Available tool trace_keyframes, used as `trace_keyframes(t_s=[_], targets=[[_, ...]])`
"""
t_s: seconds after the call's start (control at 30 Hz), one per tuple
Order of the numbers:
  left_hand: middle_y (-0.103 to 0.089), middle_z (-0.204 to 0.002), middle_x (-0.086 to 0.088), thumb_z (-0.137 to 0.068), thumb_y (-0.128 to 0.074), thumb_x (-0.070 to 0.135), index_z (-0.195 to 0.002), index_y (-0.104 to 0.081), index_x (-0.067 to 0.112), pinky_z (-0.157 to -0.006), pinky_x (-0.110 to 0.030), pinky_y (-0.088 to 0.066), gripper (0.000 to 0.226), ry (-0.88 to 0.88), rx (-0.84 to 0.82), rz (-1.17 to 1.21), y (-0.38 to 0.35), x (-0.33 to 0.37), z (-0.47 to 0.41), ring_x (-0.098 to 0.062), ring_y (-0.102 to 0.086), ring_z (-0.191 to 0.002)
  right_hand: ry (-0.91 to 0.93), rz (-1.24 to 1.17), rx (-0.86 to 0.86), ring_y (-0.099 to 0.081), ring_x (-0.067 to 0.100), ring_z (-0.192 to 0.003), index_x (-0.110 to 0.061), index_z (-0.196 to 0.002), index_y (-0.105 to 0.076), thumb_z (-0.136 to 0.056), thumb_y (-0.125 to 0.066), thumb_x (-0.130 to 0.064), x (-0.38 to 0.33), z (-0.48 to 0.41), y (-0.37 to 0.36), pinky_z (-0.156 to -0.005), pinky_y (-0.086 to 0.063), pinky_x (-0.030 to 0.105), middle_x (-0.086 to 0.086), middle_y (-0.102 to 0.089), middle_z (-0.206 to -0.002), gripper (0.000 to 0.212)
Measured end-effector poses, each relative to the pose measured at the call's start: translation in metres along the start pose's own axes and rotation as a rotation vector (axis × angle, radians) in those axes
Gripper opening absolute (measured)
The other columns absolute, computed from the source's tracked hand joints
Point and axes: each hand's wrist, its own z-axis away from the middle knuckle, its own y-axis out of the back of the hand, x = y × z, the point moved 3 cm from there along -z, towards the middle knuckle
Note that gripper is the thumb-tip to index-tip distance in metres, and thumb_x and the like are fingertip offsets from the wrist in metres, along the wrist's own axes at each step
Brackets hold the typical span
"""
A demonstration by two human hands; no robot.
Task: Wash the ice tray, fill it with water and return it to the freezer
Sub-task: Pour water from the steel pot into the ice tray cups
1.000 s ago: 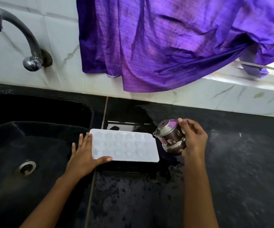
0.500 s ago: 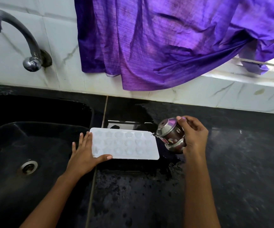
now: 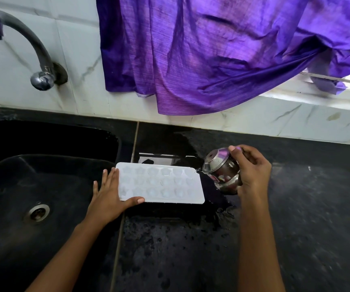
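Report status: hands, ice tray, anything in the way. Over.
Left hand flat against left end of white plastic ice tray. Right hand grips small steel pot, tipped at its right end. Tray flat on black counter; nothing blocking.

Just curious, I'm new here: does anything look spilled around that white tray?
Yes. Water lies pooled on the black counter right of the ice tray, below the tilted steel pot the right hand grips; droplets speckle the nearer surface.

Two hands: left hand (image 3: 109, 197) and right hand (image 3: 252, 173). One ice tray (image 3: 170, 186) between them, one steel cup (image 3: 220, 171) in the right, one sink (image 3: 12, 197) by the left, one tap (image 3: 22, 39) and one purple cloth (image 3: 212, 49) beyond them.
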Motion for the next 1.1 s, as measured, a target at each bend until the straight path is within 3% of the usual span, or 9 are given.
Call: trace_keyframes(t_s=[0.27,0.67,0.87,1.0,1.1], targets=[[0.006,-0.158,0.002,-0.042,-0.04,0.093,-0.15,0.002,0.014,-0.114,-0.039,0.013,0.14,-0.013,-0.001,0.017,0.001,-0.001,0.0,-0.002,0.022,-0.135,0.008,-0.012,-0.011,-0.06,0.008,-0.069,-0.023,-0.069,-0.066,-0.074,-0.076,-0.009,-0.001,0.001,-0.001,-0.072,-0.053,0.031,-0.005,-0.064,-0.072,0.018],[0.005,-0.159,0.002,-0.04,-0.033,0.09,-0.15,0.001,0.015,-0.114,-0.039,0.012,0.138,-0.012,0.002,0.013,0.002,-0.001,0.001,-0.008,0.018,-0.14,-0.075,-0.103,0.024,-0.06,0.011,-0.074,-0.021,-0.072,-0.065,-0.075,-0.075,-0.009,0.006,0.0,0.002,-0.082,-0.053,0.04,-0.006,-0.064,-0.074,0.016],[0.004,-0.159,0.002,-0.04,-0.035,0.091,-0.15,0.001,0.014,-0.114,-0.038,0.012,0.138,-0.012,0.0,0.018,0.002,-0.001,0.002,-0.003,0.019,-0.137,-0.099,-0.14,0.0,-0.06,0.009,-0.067,-0.018,-0.072,-0.065,-0.075,-0.074,-0.009,0.011,0.001,-0.002,-0.072,-0.052,0.032,-0.011,-0.066,-0.061,0.014],[0.005,-0.158,0.002,-0.042,-0.039,0.092,-0.15,0.002,0.014,-0.113,-0.038,0.013,0.139,-0.012,-0.005,0.02,0.002,0.0,0.002,0.001,0.021,-0.132,-0.123,-0.139,-0.029,-0.061,0.011,-0.071,-0.017,-0.073,-0.065,-0.075,-0.074,-0.007,0.014,0.001,-0.006,-0.064,-0.052,0.026,-0.004,-0.066,-0.073,0.013],[0.006,-0.158,0.003,-0.041,-0.033,0.091,-0.15,0.002,0.015,-0.113,-0.037,0.014,0.137,-0.01,0.001,0.017,0.003,-0.001,0.002,0.0,0.021,-0.133,-0.116,-0.115,-0.062,-0.061,0.012,-0.071,-0.018,-0.073,-0.065,-0.075,-0.074,-0.007,0.015,0.002,-0.011,-0.066,-0.052,0.026,-0.009,-0.068,-0.066,0.014]])
